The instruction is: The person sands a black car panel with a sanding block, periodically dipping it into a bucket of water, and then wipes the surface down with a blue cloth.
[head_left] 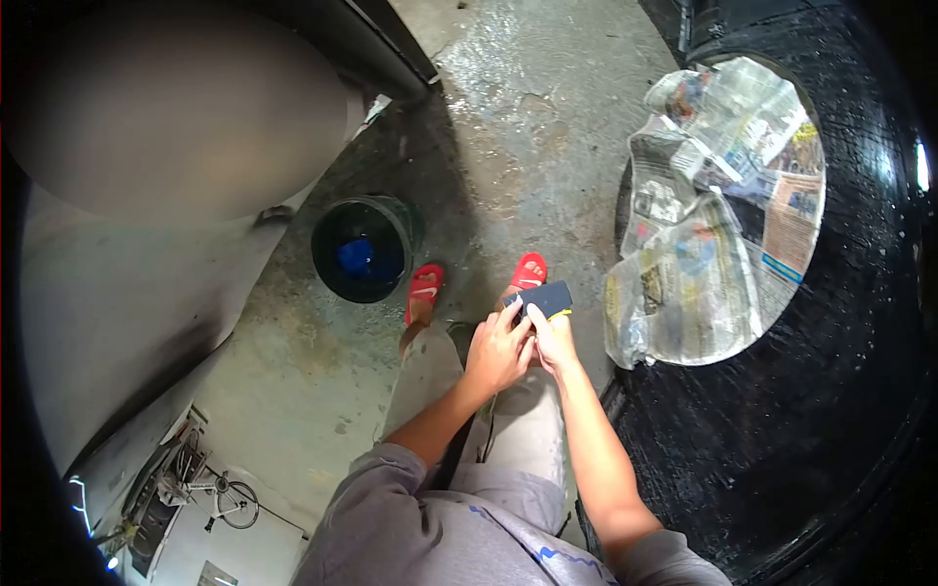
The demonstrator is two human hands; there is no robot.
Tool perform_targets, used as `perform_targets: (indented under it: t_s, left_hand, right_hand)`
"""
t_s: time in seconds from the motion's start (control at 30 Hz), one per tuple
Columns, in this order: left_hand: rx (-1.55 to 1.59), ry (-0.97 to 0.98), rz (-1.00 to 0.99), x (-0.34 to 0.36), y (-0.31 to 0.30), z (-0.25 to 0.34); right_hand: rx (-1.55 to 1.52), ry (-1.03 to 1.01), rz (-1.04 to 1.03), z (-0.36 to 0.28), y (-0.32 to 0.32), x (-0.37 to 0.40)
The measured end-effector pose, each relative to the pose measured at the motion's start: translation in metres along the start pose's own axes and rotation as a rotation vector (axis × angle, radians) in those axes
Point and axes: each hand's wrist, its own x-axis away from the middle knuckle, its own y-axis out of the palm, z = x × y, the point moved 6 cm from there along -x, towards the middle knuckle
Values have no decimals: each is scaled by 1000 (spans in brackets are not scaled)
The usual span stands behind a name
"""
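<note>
In front of my body, both hands are on a dark grey rectangular piece of sandpaper (549, 298), with a bit of yellow showing at its lower right edge. My right hand (552, 344) grips it from below, thumb laid over its face. The fingers of my left hand (500, 348) close on its left end, and the two hands touch or nearly touch. What lies under the sandpaper is mostly hidden. To the right, wrinkled newspaper (684, 283) covers a rounded area on a wet black car panel (743, 449).
A dark bucket (327, 269) with a blue cloth-like thing (356, 257) inside stands left of my feet in red slides (529, 271). The concrete floor (528, 127) looks wet. A pale car body (107, 303) rises at left; a bicycle (234, 502) is at lower left.
</note>
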Motion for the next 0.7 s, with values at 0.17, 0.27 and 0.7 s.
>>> perform_targets:
  t_s: [0.17,0.27,0.7]
  left_hand:
    - [161,-219,256,57,-31,-103]
    - [322,-508,118,103,-61,-183]
    - [426,-1027,208,318,-100,-403]
  right_hand:
    - [666,138,-34,57,74,-32]
    - [875,-292,-195,62,186,-43]
    - [1440,-120,-161,219,321,-272]
